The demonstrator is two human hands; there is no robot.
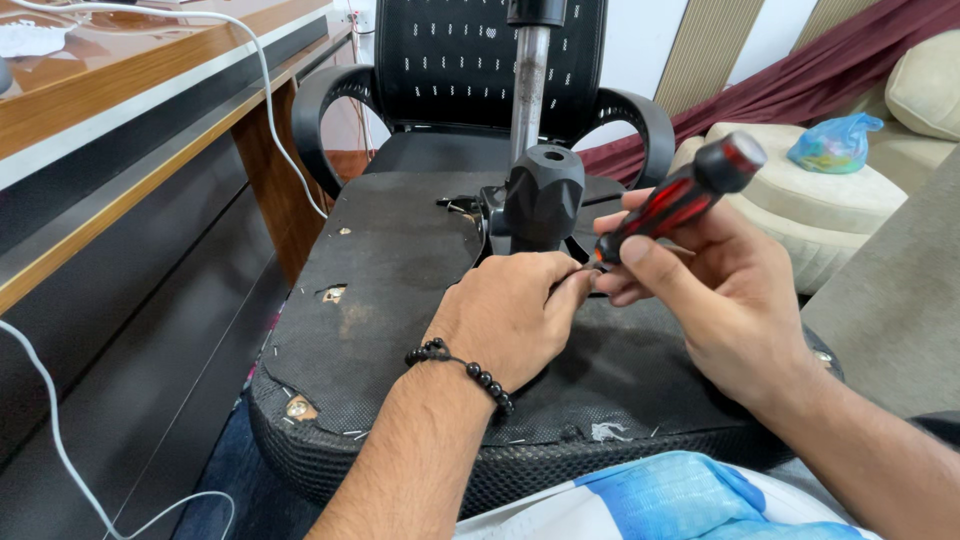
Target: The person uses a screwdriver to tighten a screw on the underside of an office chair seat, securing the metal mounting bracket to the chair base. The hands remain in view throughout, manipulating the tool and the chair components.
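An office chair seat (390, 290) lies upside down before me, its torn black underside up. A black mechanism (542, 195) with a metal gas cylinder (528, 80) rises from its middle. My right hand (720, 300) grips a red and black screwdriver (680, 198), handle pointing up and right, tip down by the mechanism's base. My left hand (505, 315), with a black bead bracelet (462, 368) on the wrist, rests on the seat; its fingertips pinch at the screwdriver tip. The tip itself is hidden by the fingers.
A second black mesh office chair (470, 70) stands behind the seat. A wooden desk (120, 110) with white cables (270, 90) runs along the left. At right, a cream sofa (830, 200) holds a blue plastic bag (835, 143). Blue and white cloth (660, 500) lies at the bottom.
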